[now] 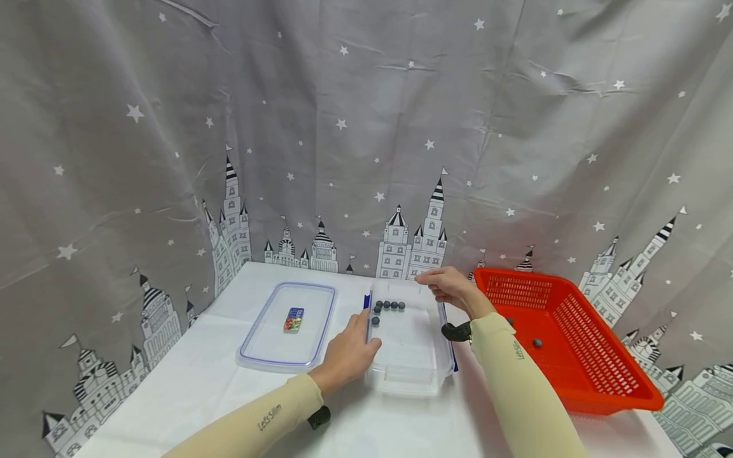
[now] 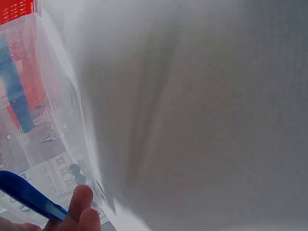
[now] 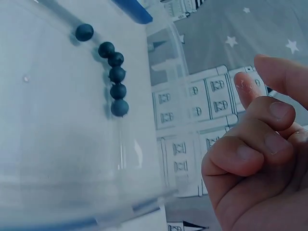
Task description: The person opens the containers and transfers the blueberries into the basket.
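Note:
A clear plastic food container (image 1: 403,376) with blue side clips stands before me. Inside, several small dark balls (image 3: 117,74) form a row along the far end, bending round the far left corner. My left hand (image 1: 350,353) grips the container's left side, thumb over the rim; in the left wrist view its fingers (image 2: 79,204) are beside a blue clip (image 2: 26,195). Above the far right corner is my right hand (image 1: 452,287). Its fingers (image 3: 236,156) are loosely curled, with thumb and forefinger apart, and nothing shows between them.
To the left, a clear lid (image 1: 266,346) with a blue seal and a fruit-picture label (image 1: 294,320) lies flat on the white table (image 1: 229,407). At the right stands a red perforated basket (image 1: 595,388), holding a dark ball (image 1: 537,343). A grey patterned curtain (image 1: 355,159) hangs behind.

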Tool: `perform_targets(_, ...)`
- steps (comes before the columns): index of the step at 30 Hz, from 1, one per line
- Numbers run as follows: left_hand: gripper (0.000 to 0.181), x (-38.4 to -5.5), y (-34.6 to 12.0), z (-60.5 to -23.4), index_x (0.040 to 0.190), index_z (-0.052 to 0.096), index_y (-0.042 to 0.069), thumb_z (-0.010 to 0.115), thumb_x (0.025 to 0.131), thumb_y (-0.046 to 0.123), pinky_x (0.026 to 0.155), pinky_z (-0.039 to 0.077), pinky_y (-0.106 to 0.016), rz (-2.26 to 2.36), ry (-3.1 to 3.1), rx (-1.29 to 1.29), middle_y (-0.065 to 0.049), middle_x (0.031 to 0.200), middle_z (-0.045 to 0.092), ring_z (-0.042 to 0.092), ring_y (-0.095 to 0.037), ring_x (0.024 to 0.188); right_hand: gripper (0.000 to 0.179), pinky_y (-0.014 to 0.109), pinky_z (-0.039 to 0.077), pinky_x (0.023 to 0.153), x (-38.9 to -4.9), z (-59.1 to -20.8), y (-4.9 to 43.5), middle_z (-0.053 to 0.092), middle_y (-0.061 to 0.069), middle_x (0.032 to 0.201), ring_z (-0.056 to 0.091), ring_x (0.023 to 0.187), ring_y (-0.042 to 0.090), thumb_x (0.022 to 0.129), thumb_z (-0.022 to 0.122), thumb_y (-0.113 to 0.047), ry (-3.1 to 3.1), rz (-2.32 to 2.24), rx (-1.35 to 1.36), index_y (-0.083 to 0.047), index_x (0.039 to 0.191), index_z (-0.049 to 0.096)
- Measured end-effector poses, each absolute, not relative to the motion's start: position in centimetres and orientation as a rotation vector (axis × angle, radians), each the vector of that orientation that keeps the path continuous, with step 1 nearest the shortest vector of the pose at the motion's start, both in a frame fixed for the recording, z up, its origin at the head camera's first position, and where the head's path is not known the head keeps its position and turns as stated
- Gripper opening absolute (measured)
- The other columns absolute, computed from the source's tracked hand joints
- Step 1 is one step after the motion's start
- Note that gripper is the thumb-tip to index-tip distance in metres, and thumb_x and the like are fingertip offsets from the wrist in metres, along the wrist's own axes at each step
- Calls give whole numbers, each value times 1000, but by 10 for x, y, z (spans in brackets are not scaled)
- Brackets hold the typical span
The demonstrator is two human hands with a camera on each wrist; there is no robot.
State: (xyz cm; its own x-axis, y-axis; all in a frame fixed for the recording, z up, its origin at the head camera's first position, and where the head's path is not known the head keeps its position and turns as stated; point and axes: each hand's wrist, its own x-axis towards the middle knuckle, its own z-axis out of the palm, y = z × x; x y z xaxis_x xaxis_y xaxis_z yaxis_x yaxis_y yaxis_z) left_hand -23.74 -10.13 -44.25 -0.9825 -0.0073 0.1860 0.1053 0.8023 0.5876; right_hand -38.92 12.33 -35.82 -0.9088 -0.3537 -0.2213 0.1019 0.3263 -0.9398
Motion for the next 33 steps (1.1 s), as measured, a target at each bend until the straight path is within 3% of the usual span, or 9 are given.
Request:
perform_targets(9,75,-239,-99,-442,157,32,5,53,93,38,96,51,-48,-958,-2820,-90,-14,143,50,62,-27,110,24,27,29,55,-390,-371,107,34,-2,64,30,57,14,94,69,-17,2179,-1597,-278,-2,112,70)
perform_targets(27,74,-239,-101,-444,157,32,5,54,94,36,94,52,-48,-959,-2829,-67,-14,145,49,62,-25,105,23,25,35,56,-392,-392,77,45,-1,67,36,58,12,94,69,-14,2193,-1547,-254,1,111,71)
perform_targets(33,75,-238,-102,-443,156,32,4,54,93,38,93,52,-47,-947,-2828,-80,-14,143,50,62,-25,105,33,24,36,56,-391,-399,72,46,-1,68,38,59,12,93,69,-16,2230,-1490,-239,6,118,67)
